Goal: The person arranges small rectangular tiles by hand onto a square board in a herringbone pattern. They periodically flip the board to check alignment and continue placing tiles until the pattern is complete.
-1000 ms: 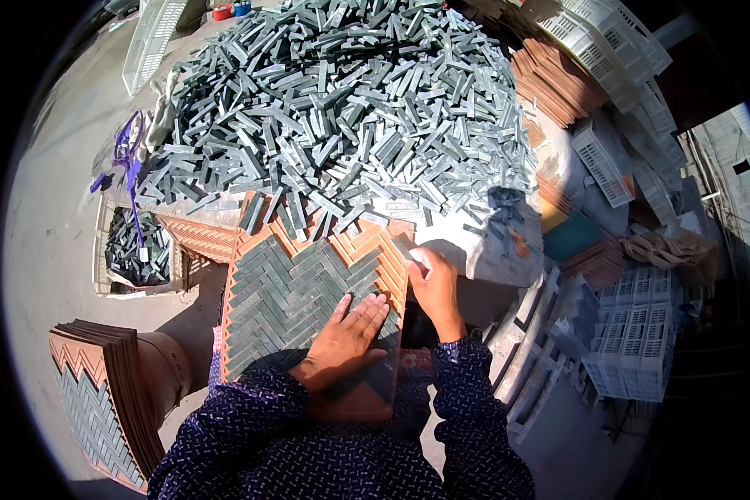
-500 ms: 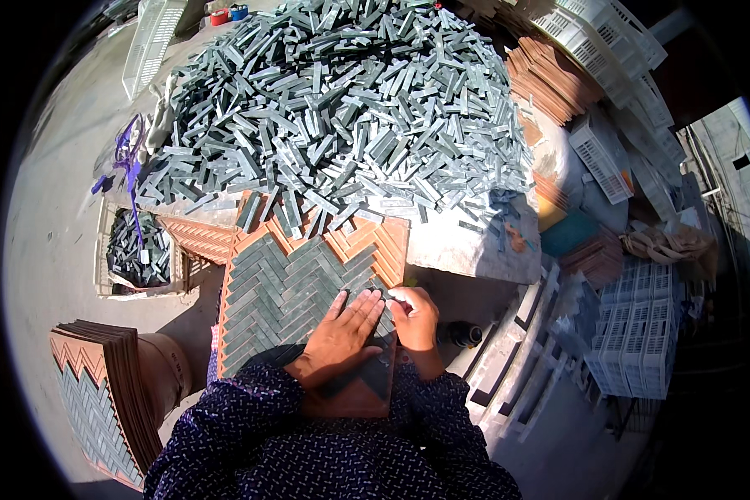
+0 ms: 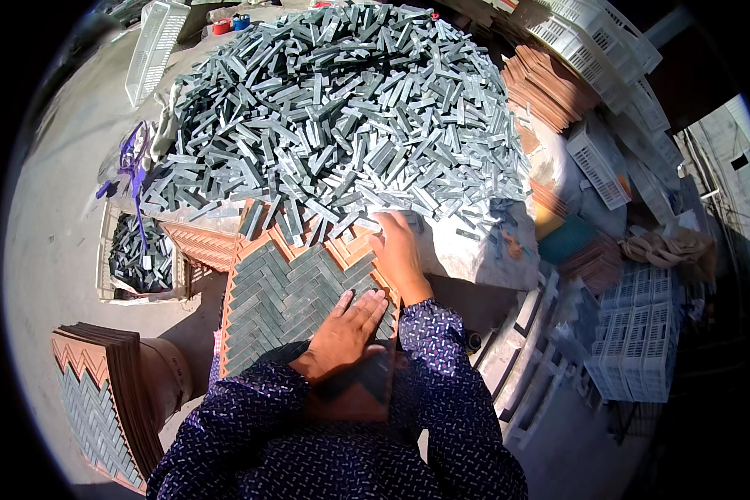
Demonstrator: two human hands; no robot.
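Right hand [image 3: 399,257] farther forward, grip unclear; left hand [image 3: 342,335] flat; board [image 3: 348,248] pointing lengthwise away

A pale worktop [image 3: 458,257] is bearing a broad heap of grey-green strips [image 3: 333,108], with a few loose strips [image 3: 467,235] lying near its front edge; on the grey floor [image 3: 58,250], a cream crate [image 3: 104,267] is standing.
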